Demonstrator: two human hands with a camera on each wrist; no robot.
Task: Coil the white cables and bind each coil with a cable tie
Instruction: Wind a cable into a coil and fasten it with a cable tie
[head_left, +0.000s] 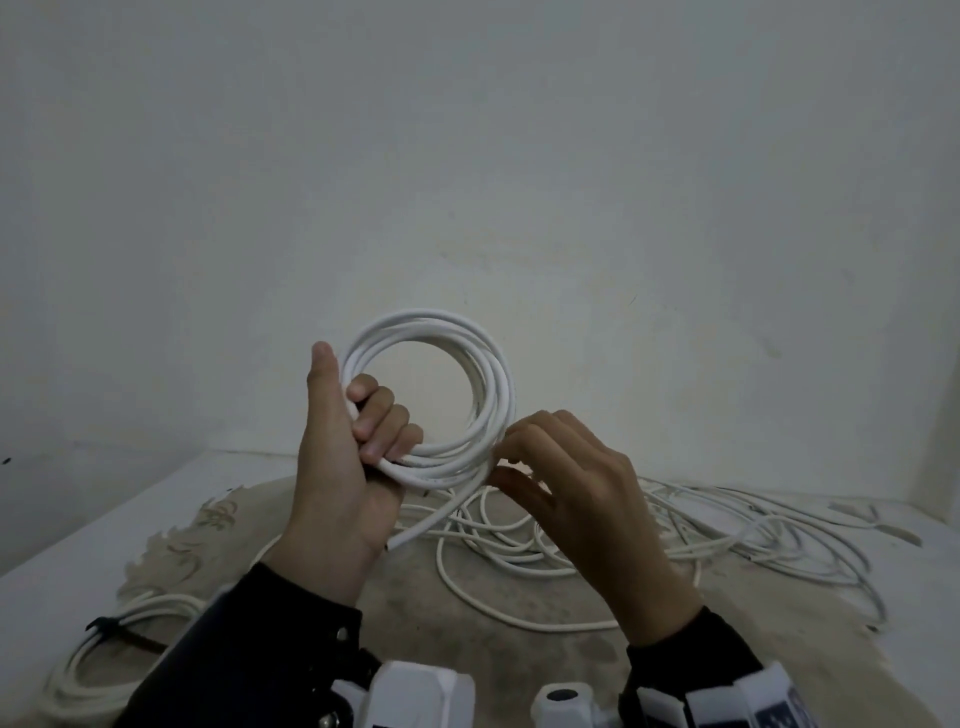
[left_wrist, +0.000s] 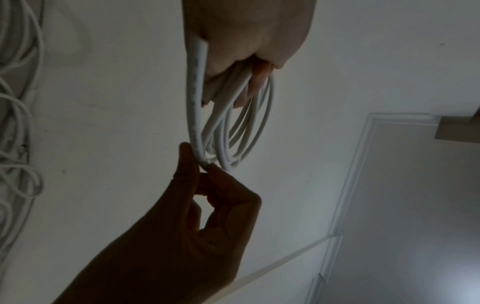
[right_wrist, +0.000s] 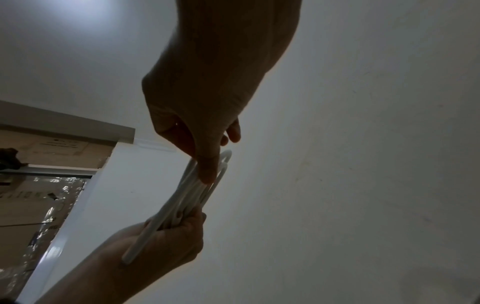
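Left hand (head_left: 343, 467) is raised above the counter (head_left: 78, 525), fingers (head_left: 387, 423) curled through the white cable coil (head_left: 441, 395) and clenched on its lower-left arc, thumb up along the outside; likely held like this so the loops stay stacked and don't spring apart. Right hand (head_left: 576, 483) pinches the coil's lower-right arc between thumb and fingertips, probably seating the last loop or steadying the bundle before tying. The cable's free end (head_left: 415, 530) hangs below the left palm, so winding looks about done; no tie on this coil yet.

Coil looks: several round loops of thick white cable, fairly even, upright in the air facing the person, a few small dark marks on the jacket. From the left wrist view the loops fan apart slightly between the two grips.

On the counter behind the hands lies a tangle of loose thinner white cables (head_left: 675, 535) on a worn mat (head_left: 218, 514). At lower left a finished coil (head_left: 104, 654) rests bound by a dark cable tie (head_left: 111, 626)
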